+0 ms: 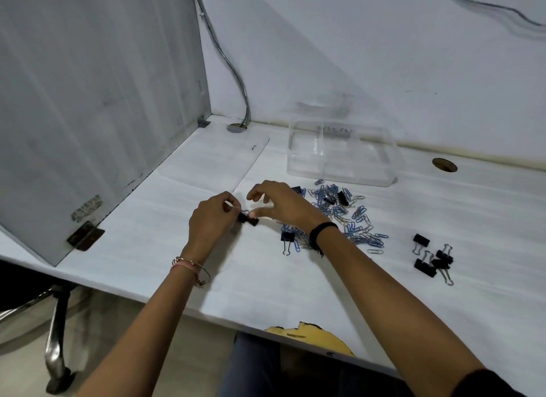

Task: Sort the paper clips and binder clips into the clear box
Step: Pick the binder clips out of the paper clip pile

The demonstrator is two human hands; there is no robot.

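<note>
Left hand (211,219) is pinching the wire handle of a small black binder clip (247,218) just above the table (177,263), fingers curled in tight. Right hand (277,201) is hovering right beside it, thumb touching the clip, the other fingers arching loosely over it and not gripping anything. Both forearms are reaching in from the near edge. There's a black band (322,232) on the right wrist and a thin bangle (195,268) on the left.

The clear box (295,172) is sitting at the far side by the wall, with its flat lid (218,160) lying to its left. The paper clips (354,219), blue and silver, are lying in a loose pile just near of the box, with a few binder clips mixed in. Four more binder clips (432,257) are bunched further right.

A grey partition (88,101) is closing off the left side, and cables (233,71) are running down the wall.

Something small is sitting in the box's far compartment, but it's too blurry to tell what. The clip in the fingers might actually be two stuck together; can't tell.
</note>
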